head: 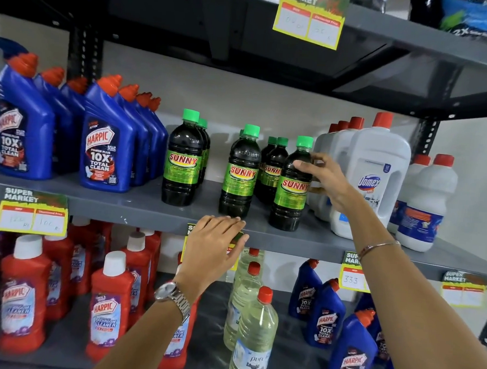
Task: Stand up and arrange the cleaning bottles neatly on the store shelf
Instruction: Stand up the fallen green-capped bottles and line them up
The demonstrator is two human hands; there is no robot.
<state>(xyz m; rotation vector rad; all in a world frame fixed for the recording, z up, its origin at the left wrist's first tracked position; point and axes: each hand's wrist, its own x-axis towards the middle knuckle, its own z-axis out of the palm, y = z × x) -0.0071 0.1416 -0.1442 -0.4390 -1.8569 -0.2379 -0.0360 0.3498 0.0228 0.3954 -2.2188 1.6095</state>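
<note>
Head view shows the middle shelf [138,206] with dark Sunny bottles [238,172] standing in loose groups between blue Harpic bottles [107,147] and white Domex jugs [377,175]. The right hand [322,179] is grasping the front right Sunny bottle [290,187] at its shoulder, with fingers [302,165] around the upper body above the green label. This bottle stands upright near the shelf edge, just beside the jugs. The left hand [215,245] is released, lying flat with the palm down on the shelf edge, just in front of the middle Sunny bottle; it holds nothing.

I judge that these bottles are full of dark liquid, so they are rather heavy for their size, with stiff and smooth plastic walls. The label can be slippery, so a grip around the body below the shoulder seems safer than a grip at the green cap [304,141]. The base is narrow, so a push high up may tip the bottle into its neighbours. Sliding it along the shelf looks easier than lifting.
</note>
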